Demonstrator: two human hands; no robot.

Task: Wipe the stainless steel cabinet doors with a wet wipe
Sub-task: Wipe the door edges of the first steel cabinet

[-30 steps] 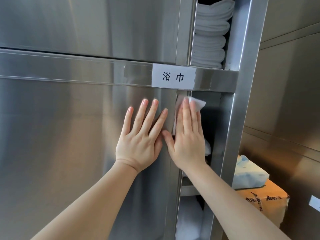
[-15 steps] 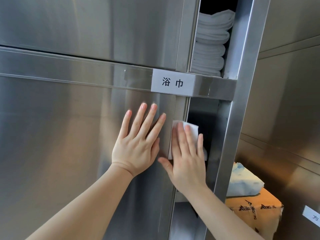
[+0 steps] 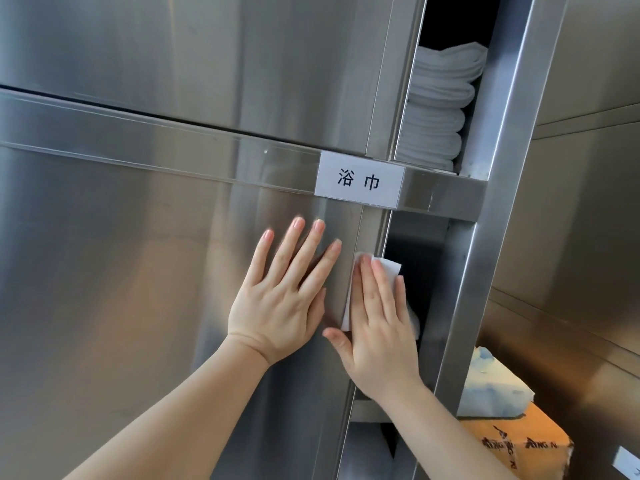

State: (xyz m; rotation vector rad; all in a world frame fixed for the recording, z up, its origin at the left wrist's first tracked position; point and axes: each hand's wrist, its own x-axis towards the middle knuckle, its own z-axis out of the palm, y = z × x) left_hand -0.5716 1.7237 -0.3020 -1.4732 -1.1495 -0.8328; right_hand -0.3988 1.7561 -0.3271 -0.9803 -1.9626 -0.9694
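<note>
Right hand [image 3: 379, 327] fingers flat pressing wet wipe [image 3: 389, 271], seemingly lower on door edge [image 3: 360, 233] than before, left hand [image 3: 277, 306] splayed, unmoved

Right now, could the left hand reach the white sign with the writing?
Probably yes. The left hand lies flat on the cabinet door, fingertips just below the white sign. Only bare steel lies between them.

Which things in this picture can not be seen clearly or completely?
Head view only:
- Wet wipe: mostly hidden under the right hand.
- Lower compartment: too dark; contents unclear.
- Cardboard box: print cut off by tape and the frame edge.
- Small label at lower right: cut off by the edge.
- Folded towels: partly behind the door frame.
</note>
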